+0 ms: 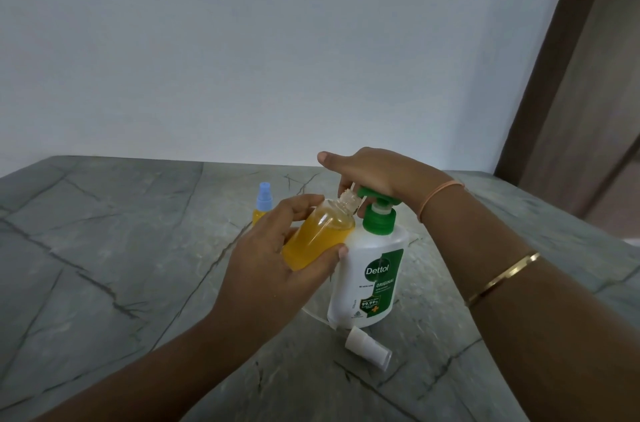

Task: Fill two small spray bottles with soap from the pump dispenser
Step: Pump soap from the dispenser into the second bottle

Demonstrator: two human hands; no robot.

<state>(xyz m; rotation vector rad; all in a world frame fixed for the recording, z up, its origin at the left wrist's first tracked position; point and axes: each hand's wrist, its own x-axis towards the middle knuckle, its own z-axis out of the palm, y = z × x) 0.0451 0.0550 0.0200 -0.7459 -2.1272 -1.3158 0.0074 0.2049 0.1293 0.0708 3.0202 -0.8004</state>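
1. Gripping the uncapped spray bottle, tilted and mostly full of yellow soap, the left hand holds its neck against the green nozzle.
2. Right hand curls over the green top of the pump dispenser, thumb stuck out.
3. Its label reads "Dettol", "ORIGINAL" and "99.99%"; the smaller print is illegible.
4. Second spray bottle, blue-capped, stands at ten o'clock from the dispenser.
5. White spray cap lies on the grey counter at six o'clock.
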